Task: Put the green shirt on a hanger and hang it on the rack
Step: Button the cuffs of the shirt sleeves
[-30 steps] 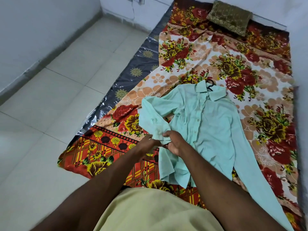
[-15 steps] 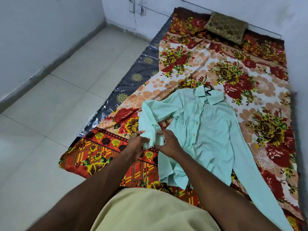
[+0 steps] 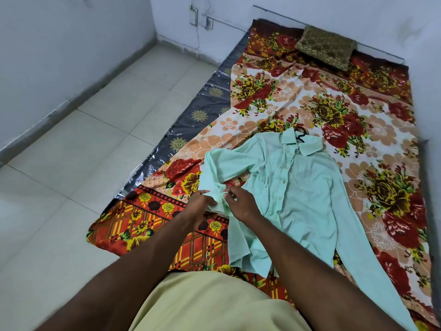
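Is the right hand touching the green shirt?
Touching. The head view shows the right hand and left hand pinching the sleeve cuff of the green shirt.

A pale mint green shirt [image 3: 298, 194] with long sleeves lies front up on a floral bedsheet [image 3: 346, 103], collar at the far end. The sleeve on the viewer's right stretches straight toward the viewer; the other bends inward, its cuff pinched by the left hand [image 3: 200, 207] and right hand [image 3: 241, 204]. A black hanger [image 3: 301, 135] sits inside (only its hook shows, above the collar).
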